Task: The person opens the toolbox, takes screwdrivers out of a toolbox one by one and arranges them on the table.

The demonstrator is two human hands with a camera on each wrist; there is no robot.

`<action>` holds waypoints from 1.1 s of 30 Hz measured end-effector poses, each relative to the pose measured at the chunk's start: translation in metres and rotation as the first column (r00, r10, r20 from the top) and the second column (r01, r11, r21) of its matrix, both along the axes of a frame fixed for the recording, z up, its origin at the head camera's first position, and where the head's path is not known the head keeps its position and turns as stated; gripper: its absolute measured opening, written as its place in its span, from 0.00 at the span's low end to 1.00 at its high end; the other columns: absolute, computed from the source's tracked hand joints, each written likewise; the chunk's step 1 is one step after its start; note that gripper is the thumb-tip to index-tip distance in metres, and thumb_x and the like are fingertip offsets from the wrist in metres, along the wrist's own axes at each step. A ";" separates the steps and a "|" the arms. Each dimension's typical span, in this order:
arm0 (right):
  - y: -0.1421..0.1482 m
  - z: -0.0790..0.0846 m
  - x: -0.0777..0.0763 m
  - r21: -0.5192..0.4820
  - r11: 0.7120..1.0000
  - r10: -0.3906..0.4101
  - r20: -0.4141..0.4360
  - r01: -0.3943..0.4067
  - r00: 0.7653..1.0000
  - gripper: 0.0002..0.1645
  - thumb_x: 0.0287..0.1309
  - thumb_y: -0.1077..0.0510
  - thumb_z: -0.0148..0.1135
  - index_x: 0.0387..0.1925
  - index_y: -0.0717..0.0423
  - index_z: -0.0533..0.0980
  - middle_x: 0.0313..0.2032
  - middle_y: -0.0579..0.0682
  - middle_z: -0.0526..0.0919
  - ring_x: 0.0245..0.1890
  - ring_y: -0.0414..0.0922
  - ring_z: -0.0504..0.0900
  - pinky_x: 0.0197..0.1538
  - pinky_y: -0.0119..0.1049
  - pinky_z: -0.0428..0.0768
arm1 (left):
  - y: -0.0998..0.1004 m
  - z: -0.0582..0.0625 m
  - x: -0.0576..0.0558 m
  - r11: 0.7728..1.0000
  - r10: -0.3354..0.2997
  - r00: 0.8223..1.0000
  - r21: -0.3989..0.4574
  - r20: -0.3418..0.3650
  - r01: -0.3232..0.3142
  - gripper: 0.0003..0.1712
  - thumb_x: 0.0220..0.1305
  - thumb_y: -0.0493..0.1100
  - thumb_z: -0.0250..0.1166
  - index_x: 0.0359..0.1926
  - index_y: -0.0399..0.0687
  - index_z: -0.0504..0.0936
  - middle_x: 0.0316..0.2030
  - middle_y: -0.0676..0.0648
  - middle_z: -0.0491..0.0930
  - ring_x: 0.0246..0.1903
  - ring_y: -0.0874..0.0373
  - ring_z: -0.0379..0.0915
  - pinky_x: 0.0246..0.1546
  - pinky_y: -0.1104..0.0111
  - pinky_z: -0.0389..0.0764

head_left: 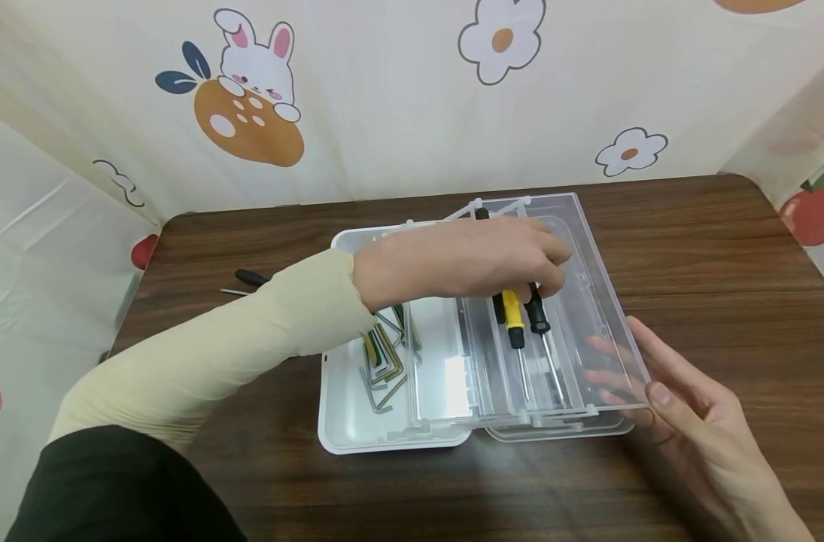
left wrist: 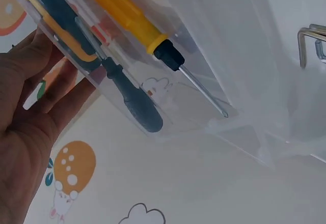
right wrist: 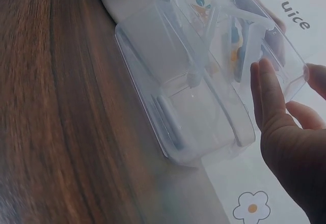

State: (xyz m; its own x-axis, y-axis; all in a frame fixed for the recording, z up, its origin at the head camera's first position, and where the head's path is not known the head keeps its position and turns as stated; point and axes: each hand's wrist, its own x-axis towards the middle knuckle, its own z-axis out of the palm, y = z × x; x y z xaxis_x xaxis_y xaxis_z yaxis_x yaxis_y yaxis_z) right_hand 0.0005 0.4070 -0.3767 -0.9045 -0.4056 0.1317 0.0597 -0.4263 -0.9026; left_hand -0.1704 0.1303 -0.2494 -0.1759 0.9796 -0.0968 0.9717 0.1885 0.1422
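My left hand point(head_left: 479, 256) reaches over a clear plastic tray point(head_left: 591, 316) and pinches a black-handled screwdriver point(head_left: 537, 312), whose shaft points toward me. A yellow-handled screwdriver point(head_left: 513, 312) lies beside it in the same tray; its tip also shows in the left wrist view, with a dark handle point(left wrist: 135, 102) nearby. The tray's near right corner is in the grip of my right hand point(head_left: 703, 421), with the thumb at the rim and the other fingers seen through the plastic. My left fingers partly cover the handles.
The tray hangs out over the side of a white box base point(head_left: 357, 444) holding several hex keys point(head_left: 384, 357). Beneath the tray sits another clear shell point(head_left: 560, 433). A dark-handled tool point(head_left: 251, 278) lies on the brown table point(head_left: 723, 263), left of the box, partly behind my sleeve.
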 end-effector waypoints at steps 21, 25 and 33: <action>-0.003 0.004 0.000 0.051 0.999 -0.018 0.016 0.017 1.000 0.36 0.79 0.73 0.30 0.83 0.61 0.41 0.76 0.60 0.69 0.67 0.54 0.80 0.64 0.42 0.83 | 0.002 -0.005 -0.007 0.999 0.030 0.996 0.029 0.087 -0.033 0.03 0.67 0.40 0.71 0.41 0.50 0.86 0.45 0.50 0.79 0.50 0.52 0.74 0.54 0.67 0.75; -0.003 0.006 0.000 0.098 0.994 -0.042 0.030 0.039 0.999 0.37 0.79 0.72 0.31 0.83 0.60 0.42 0.75 0.58 0.70 0.67 0.53 0.81 0.63 0.42 0.83 | -0.001 -0.004 -0.009 0.998 0.018 0.995 0.051 0.098 -0.023 0.03 0.68 0.39 0.71 0.42 0.50 0.87 0.45 0.49 0.80 0.51 0.52 0.74 0.55 0.67 0.75; -0.002 0.007 0.001 0.037 0.999 -0.023 0.009 0.023 1.000 0.37 0.78 0.74 0.29 0.83 0.62 0.41 0.75 0.62 0.70 0.67 0.56 0.81 0.63 0.43 0.83 | -0.006 0.003 -0.007 0.999 0.026 0.994 0.045 0.106 -0.031 0.07 0.69 0.34 0.69 0.43 0.51 0.85 0.46 0.52 0.82 0.52 0.54 0.74 0.54 0.68 0.76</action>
